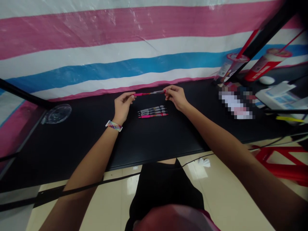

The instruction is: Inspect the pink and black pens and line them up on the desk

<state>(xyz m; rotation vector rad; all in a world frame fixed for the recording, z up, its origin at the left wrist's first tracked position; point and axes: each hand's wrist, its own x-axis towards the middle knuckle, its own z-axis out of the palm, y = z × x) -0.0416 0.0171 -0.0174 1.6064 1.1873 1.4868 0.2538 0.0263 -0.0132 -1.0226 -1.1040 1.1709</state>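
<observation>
My left hand (122,104), with a colourful band at its wrist, pinches the pink end of a pen (145,93) above the black table. At the other end, the fingertips of my right hand (176,96) close on a clear section with a red tip. Whether the pen is in one piece or parted in the middle, I cannot tell. Below it, several grey-and-clear pens (151,111) lie side by side on the table. Nearest to me in that row is a pink pen (152,115) with a red end.
A round clear plastic dish (59,114) sits at the table's left. Two lidded cups with red straws, one clear (232,67) and one red (268,65), stand at the back right by a white mouse-like object (266,80). A red stool (286,162) is below right.
</observation>
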